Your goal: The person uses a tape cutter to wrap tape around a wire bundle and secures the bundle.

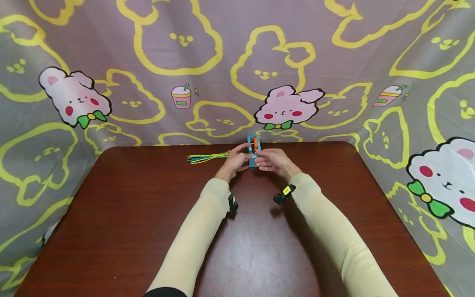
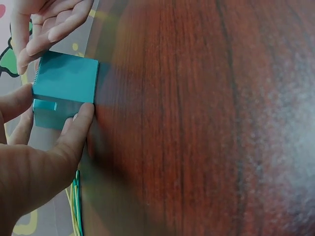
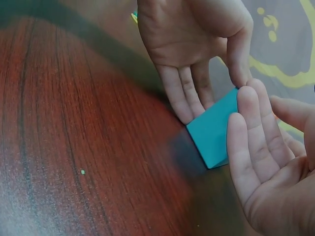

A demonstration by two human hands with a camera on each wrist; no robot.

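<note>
Tape dispenser (image 1: 253, 163): blue-green, placed between the two hands near the far edge of the table (image 1: 148, 206); if it rests on the wood or is lifted a little, I cannot tell.
Orange ring (image 1: 255, 142): sits in the far part of the dispenser, above the fingers as I see it from the head view.
Toothed edge (image 2: 36, 73): runs along one end of the dispenser, and the right fingertips are near it.
Left hand (image 1: 236, 160): grips the dispenser at its side, with the thumb and the fingers on different faces.
Right hand (image 1: 275, 160): is held close at the other side, its fingers lightly bent and in front of the blue-green face in the right wrist view; whether it pinches something, I cannot tell.
Bundle of strands (image 1: 208, 157): thin, yellow and green, lying on the table just beside the left hand, on its outer side.
Sleeves (image 1: 193, 231): pale, long, covering both arms.
Wrist camera (image 1: 283, 195): black with a yellow mark, worn at the right wrist.
Cloth (image 1: 208, 88): greyish, hanging behind the table, with yellow outlines and white rabbits.
</note>
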